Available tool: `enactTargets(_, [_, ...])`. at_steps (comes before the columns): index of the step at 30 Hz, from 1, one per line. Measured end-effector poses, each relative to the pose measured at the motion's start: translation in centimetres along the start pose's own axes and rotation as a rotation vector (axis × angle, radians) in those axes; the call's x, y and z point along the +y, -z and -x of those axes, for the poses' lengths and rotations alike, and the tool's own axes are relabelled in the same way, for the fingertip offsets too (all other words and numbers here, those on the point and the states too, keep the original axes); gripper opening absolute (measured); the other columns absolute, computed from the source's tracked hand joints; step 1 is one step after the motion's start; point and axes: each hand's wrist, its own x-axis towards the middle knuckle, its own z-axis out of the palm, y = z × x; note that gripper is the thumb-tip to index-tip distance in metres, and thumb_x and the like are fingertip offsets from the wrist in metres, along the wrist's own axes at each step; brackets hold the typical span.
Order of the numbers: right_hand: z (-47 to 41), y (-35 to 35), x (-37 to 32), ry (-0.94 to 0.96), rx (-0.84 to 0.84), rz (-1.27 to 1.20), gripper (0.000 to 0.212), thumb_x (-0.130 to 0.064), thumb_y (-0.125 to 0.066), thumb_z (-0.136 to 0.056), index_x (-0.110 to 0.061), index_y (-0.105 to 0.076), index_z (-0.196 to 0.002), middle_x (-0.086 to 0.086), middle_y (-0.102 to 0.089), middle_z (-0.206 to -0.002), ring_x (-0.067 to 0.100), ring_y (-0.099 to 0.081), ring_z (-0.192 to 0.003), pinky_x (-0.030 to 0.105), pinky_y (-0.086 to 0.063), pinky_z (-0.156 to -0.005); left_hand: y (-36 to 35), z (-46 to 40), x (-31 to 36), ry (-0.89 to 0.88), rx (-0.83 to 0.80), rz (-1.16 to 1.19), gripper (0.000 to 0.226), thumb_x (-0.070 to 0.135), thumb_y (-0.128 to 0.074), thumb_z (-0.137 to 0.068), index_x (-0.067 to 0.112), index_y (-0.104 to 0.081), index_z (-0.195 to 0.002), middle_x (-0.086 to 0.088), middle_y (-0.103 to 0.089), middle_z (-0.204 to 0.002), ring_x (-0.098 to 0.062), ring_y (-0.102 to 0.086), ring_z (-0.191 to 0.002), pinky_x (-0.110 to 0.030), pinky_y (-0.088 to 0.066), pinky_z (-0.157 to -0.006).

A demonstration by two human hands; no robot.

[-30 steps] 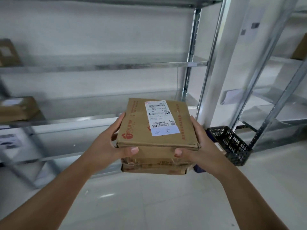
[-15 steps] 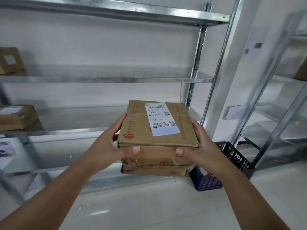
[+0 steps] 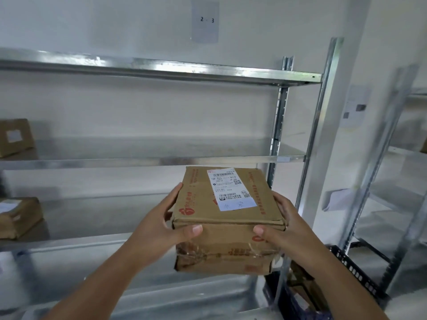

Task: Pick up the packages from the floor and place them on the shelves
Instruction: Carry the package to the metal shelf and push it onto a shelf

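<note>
A grey paper sheet [image 3: 205,20] on the wall above the top shelf reads "2 - 3". The white shipping label [image 3: 231,189] on top of the cardboard box [image 3: 227,218] carries barcodes, a QR code and the number "010"; its other print is too small to read. Red print along the box's edges is illegible.

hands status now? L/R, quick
Left hand: closed on the left side of the cardboard package, thumb on its front face.
Right hand: closed on the package's right side, thumb on the front.
</note>
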Motion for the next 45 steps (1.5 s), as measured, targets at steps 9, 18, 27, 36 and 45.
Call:
enactTargets(9, [-9.7,6.1,2.7,0.024,-0.02,-0.087,0.112,-0.057,-0.099,-0.053,-0.047,-0.045,-0.15,-0.016,-0.072,-0.131,0.011,-0.076,-0.113,0.034,-0.065,-0.089,-4.9,-10.5,-0.1,-0.01,0.079,0.008,0.088,0.037,-0.094,-0.074,0.053,-0.047,-0.146,0.031,-0.073,-0.129,0.01,-0.066,-0.121,-0.007,-0.053,-0.088])
enactTargets(18, [-19.4,12.9,4.7,0.077,-0.063,-0.066,0.102,-0.058,-0.094,-0.059,-0.053,-0.046,-0.149,-0.026,-0.075,-0.123,0.003,-0.075,-0.114,0.041,-0.06,-0.104,-9.4,-20.1,1.0,-0.036,0.155,-0.003,0.09,0.062,-0.082,-0.061,0.061,-0.049,-0.144,0.03,-0.074,-0.127,0.003,-0.068,-0.124,-0.027,-0.054,-0.101])
enactTargets(27, [-26.0,14.5,6.8,0.09,-0.016,-0.056,0.1,-0.059,-0.089,-0.058,-0.054,-0.046,-0.148,-0.023,-0.076,-0.124,0.009,-0.074,-0.118,0.047,-0.058,-0.107,-10.2,-27.2,-0.5,-0.059,0.156,-0.014,0.075,0.065,-0.081,-0.062,0.072,-0.053,-0.131,0.028,-0.075,-0.128,-0.004,-0.068,-0.127,-0.036,-0.054,-0.107])
enactTargets(36, [-32.5,14.4,6.4,0.119,0.034,-0.079,0.109,-0.062,-0.094,-0.058,-0.054,-0.04,-0.153,-0.029,-0.076,-0.119,0.004,-0.077,-0.11,0.042,-0.06,-0.103,-9.2,-34.2,-1.2,-0.07,0.132,0.011,0.054,0.064,-0.083,-0.062,0.085,-0.056,-0.105,0.034,-0.076,-0.117,0.005,-0.074,-0.111,-0.033,-0.057,-0.1])
enactTargets(45, [-40.4,15.0,8.2,0.102,0.047,-0.119,0.085,-0.033,-0.085,-0.083,-0.059,-0.034,-0.146,-0.027,-0.08,-0.102,0.008,-0.082,-0.093,0.029,-0.062,-0.085,-8.9,-41.1,-2.6,-0.08,0.135,0.029,0.051,0.064,-0.081,-0.064,0.073,-0.064,-0.112,0.022,-0.079,-0.122,-0.006,-0.075,-0.116,-0.046,-0.057,-0.108])
